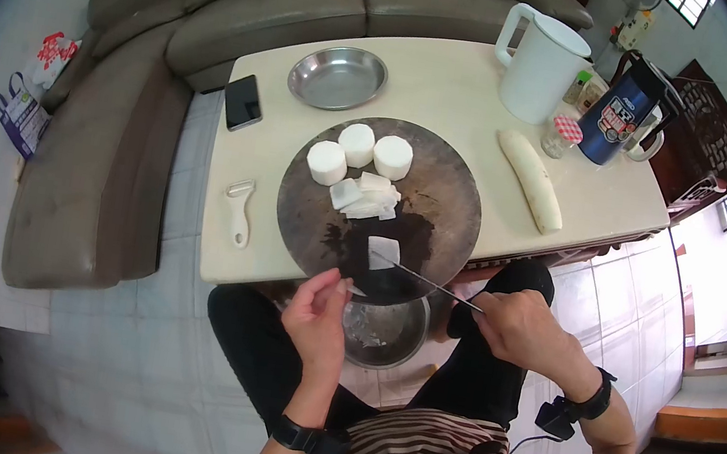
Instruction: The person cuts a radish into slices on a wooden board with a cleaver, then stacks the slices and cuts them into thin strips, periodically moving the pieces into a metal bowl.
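Note:
My right hand (pixel 517 330) is closed round the handle of a knife (pixel 435 285). The blade shows nearly edge-on, its tip at a square white radish slice (pixel 384 254) on the round dark chopping board (pixel 454 184). At the board's near edge, my left hand (pixel 317 319) pinches a thin white radish sliver (pixel 356 290) between thumb and fingers. Further back on the board lies a pile of radish slices (pixel 368 198). Behind the pile stand three peeled radish chunks (pixel 357 144). Dark wet patches mark the wood around the slice.
A whole white radish (pixel 532 182) lies right of the board, a peeler (pixel 238 213) left. Behind are a phone (pixel 244 103), a steel dish (pixel 339 79), a white jug (pixel 543 66), a jar (pixel 562 136) and a blue flask (pixel 620 115). A metal basin (pixel 384 338) sits below the table edge.

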The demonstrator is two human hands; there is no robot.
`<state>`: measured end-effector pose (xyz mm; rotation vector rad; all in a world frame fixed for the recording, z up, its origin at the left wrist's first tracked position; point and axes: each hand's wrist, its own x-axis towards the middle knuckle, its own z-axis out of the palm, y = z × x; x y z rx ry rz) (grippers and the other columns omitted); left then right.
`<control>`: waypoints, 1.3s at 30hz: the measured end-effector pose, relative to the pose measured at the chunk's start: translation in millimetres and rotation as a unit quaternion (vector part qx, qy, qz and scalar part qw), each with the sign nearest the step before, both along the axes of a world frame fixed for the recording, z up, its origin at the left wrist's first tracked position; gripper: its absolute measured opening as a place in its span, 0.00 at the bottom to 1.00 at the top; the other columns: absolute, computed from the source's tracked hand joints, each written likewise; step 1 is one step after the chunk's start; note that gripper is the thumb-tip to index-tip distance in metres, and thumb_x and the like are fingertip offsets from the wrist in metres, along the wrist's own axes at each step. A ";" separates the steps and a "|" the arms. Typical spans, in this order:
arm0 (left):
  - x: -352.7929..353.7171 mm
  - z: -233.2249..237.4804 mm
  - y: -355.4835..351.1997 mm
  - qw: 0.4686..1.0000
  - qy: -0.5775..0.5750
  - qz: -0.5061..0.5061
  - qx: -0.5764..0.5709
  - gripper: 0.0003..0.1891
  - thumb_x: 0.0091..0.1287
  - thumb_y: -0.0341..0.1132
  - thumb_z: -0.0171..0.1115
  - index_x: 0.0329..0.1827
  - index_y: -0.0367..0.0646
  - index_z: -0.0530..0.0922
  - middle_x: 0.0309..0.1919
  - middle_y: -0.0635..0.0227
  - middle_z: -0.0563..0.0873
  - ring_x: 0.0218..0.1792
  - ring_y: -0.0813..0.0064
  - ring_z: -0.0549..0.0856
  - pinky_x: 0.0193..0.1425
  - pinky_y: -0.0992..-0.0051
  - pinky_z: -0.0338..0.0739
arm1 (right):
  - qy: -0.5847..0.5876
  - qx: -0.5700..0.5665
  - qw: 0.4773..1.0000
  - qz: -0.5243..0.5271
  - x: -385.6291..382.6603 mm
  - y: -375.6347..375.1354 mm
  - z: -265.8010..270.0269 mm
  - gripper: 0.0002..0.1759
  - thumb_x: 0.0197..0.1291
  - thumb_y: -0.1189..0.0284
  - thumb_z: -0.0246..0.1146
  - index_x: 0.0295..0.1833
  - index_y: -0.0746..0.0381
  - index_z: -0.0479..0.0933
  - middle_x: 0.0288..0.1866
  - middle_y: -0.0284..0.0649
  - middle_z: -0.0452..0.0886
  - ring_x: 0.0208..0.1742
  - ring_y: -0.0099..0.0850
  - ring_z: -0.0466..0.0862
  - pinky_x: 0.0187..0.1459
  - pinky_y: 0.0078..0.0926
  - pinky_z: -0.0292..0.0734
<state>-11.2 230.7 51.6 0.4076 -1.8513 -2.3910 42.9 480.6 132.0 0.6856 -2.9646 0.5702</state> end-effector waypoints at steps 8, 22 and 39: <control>-8.7 -4.2 13.6 0.909 0.192 -0.050 -0.367 0.12 0.62 0.18 0.68 0.48 0.35 0.84 0.47 0.61 0.85 0.42 0.69 0.87 0.44 0.74 0.82 | -0.050 -0.079 0.995 -0.019 4.8 5.6 7.4 0.08 0.58 0.77 0.64 0.31 0.66 0.71 0.21 0.46 0.76 0.23 0.47 0.80 0.26 0.41 0.73; 20.7 -4.5 -8.2 0.745 0.287 -0.157 -0.582 0.17 0.58 0.21 0.71 0.52 0.31 0.82 0.52 0.51 0.80 0.52 0.49 0.80 0.55 0.56 0.74 | -0.040 -0.036 0.996 0.075 -31.5 -7.1 11.2 0.10 0.47 0.78 0.65 0.37 0.67 0.74 0.24 0.43 0.75 0.23 0.42 0.80 0.24 0.37 0.74; 18.6 -2.5 -12.9 0.710 0.284 -0.209 -0.609 0.20 0.56 0.20 0.71 0.53 0.31 0.80 0.55 0.49 0.79 0.52 0.46 0.78 0.53 0.54 0.72 | -0.094 0.012 0.993 0.076 -15.1 -12.6 21.2 0.11 0.47 0.78 0.64 0.36 0.69 0.73 0.25 0.41 0.74 0.22 0.35 0.82 0.23 0.30 0.75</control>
